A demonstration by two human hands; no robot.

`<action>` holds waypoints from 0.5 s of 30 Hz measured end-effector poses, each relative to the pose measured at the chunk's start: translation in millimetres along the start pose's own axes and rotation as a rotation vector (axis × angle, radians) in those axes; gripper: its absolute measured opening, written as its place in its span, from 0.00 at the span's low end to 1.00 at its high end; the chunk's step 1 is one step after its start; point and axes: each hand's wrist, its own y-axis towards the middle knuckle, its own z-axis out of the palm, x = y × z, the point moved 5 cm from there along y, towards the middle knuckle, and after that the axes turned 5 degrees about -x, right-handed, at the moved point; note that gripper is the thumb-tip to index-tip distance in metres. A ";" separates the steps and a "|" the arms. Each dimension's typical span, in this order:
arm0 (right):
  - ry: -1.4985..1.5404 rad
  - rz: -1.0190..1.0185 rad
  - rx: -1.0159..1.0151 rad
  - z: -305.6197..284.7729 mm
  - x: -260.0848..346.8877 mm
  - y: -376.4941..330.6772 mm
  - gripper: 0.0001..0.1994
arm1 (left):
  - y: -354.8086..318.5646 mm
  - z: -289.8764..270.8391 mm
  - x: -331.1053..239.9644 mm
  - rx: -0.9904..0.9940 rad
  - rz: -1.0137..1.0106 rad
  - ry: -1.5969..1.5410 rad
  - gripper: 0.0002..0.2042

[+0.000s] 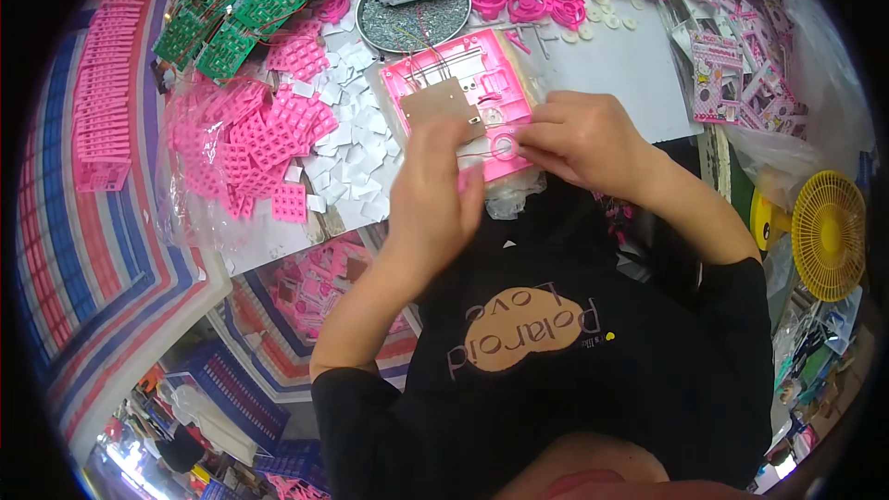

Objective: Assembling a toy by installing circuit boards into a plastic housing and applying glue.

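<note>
A pink plastic casing (400, 74) lies open on the work table, with thin wires and small parts inside. Over its left half sits a flat brown circuit board (443, 104), joined to wires. My left hand (433, 190) is at the board's lower edge, its fingers bent and blurred, so its hold is unclear. At the casing's lower right, the closed fingertips of my right hand (588, 143) pinch the edge of a pink ring (503, 146). What lies under my fingers is hidden.
Left of the casing are white square pieces (347, 143) and pink keypads (255, 143). Behind stand a round tray of screws (394, 23) and green circuit boards (278, 5). Pink ring parts (532, 5) lie far off, printed packages (722, 74) and a yellow fan (827, 233) to the right.
</note>
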 end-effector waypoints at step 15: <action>-0.074 -0.018 0.211 20.5 2.6 -11.0 0.09 | -12.1 35.1 9.5 0.062 0.323 0.182 0.13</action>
